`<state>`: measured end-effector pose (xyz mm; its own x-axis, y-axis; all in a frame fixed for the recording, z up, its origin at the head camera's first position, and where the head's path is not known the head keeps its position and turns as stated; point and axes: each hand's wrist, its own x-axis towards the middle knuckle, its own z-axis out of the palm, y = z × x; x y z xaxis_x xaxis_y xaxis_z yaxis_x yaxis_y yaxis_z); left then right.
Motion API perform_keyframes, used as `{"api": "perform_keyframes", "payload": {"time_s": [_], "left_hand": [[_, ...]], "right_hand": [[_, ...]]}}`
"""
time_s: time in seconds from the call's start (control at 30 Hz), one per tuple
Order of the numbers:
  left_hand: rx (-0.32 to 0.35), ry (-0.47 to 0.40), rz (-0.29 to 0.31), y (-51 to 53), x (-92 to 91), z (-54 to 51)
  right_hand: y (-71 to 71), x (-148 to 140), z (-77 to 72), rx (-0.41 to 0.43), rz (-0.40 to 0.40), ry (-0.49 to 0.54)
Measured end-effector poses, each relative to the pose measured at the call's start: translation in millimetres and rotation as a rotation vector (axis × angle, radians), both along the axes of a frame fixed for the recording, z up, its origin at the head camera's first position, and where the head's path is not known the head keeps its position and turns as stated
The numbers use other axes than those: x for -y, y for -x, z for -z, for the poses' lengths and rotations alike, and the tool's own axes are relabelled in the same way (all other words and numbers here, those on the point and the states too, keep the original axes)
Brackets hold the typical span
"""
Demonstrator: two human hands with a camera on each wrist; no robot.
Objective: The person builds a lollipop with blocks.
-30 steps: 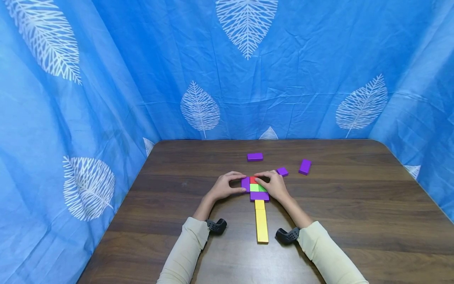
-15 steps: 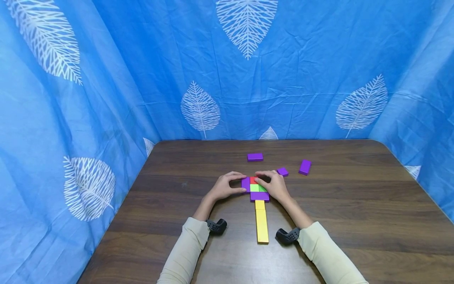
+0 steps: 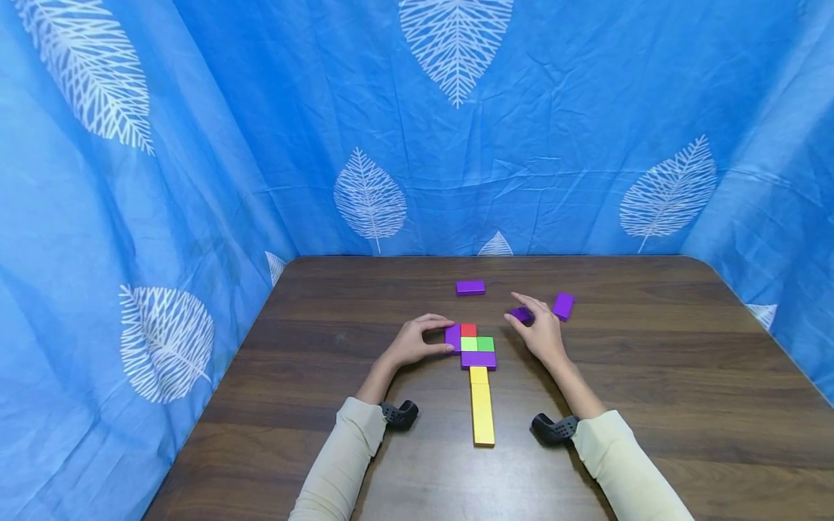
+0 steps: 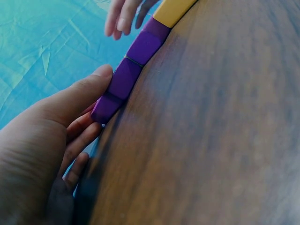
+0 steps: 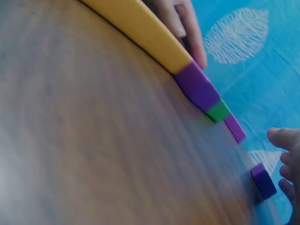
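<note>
In the head view a flat figure of blocks lies mid-table. A purple block [image 3: 452, 338] forms its left side, next to a red square block [image 3: 468, 330], a light green block [image 3: 468, 344] and a green block [image 3: 485, 344]. Beneath these sits a wide purple block [image 3: 478, 359], with yellow blocks [image 3: 482, 412] running down from it. My left hand [image 3: 413, 341] pinches the left purple block between thumb and fingers. My right hand [image 3: 541, 329] hovers with spread fingers around a loose purple block [image 3: 521, 314], partly hidden; in the right wrist view a gap shows between them.
A purple block [image 3: 470, 288] lies farther back, and another purple block [image 3: 563, 306] lies right of my right hand. The brown wooden table [image 3: 651, 405] meets a blue leaf-print cloth [image 3: 541, 145] at its far edge.
My right hand has left the coloured blocks and moved right to the loose purple block, uncovering the red and green blocks. My left hand stays in place.
</note>
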<state>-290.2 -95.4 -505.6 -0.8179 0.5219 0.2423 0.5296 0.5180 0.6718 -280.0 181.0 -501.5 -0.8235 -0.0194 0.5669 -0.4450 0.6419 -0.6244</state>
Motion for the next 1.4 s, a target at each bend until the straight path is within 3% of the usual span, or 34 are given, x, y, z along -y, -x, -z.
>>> {"api": "perform_keyframes", "payload": {"time_s": [0.37,0.77,1.0,1.17,1.4], "left_hand": [[0.002,-0.002,0.002,0.0,-0.4,-0.9],[0.001,-0.003,0.002,0.6,-0.4,-0.3],[-0.003,-0.009,0.003,-0.1,0.0,-1.1],[-0.002,0.001,0.005,-0.2,-0.6,-1.2],[0.010,0.011,-0.003,-0.6,-0.9,-2.5]], "right_hand": [[0.1,-16,4.0,0.196,0.031,-0.077],[-1.8,-7,6.0,0.107,0.033,-0.094],[-3.7,-3,9.1,0.124,0.003,-0.110],[-6.8,-9,8.4,0.155,0.016,-0.063],[-9.9,-11,5.5,0.178,0.020,-0.078]]}}
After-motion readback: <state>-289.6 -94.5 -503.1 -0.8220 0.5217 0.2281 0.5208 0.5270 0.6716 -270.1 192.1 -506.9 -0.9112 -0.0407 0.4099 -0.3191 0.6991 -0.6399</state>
